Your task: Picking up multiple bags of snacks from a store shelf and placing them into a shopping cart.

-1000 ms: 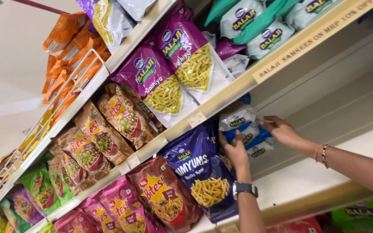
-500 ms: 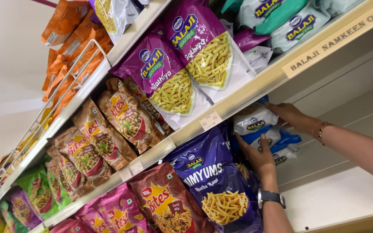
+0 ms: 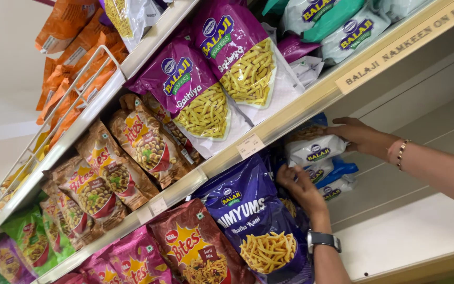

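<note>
My left hand (image 3: 301, 188), with a dark watch on its wrist, presses against the side of a row of snack bags behind a large dark-blue bag of yellow sticks (image 3: 253, 221). My right hand (image 3: 361, 137), with a thin bracelet, grips the top edge of a white-and-blue snack packet (image 3: 312, 149) at the right end of that row. More white-and-blue packets (image 3: 334, 181) lie stacked under it on the same wooden shelf (image 3: 300, 108).
Purple bags of yellow sticks (image 3: 200, 92) and teal-and-white packets (image 3: 337, 26) fill the shelf above. Brown, red, pink and green snack bags (image 3: 132, 158) stand to the left. Orange packets hang by a white wire rack (image 3: 64, 100). The shelf's right part is bare beige board (image 3: 411, 231).
The view has tilted and moved closer. My right hand has gone from beside the white-and-blue packets to gripping the top one, and my left hand sits lower against the row.
</note>
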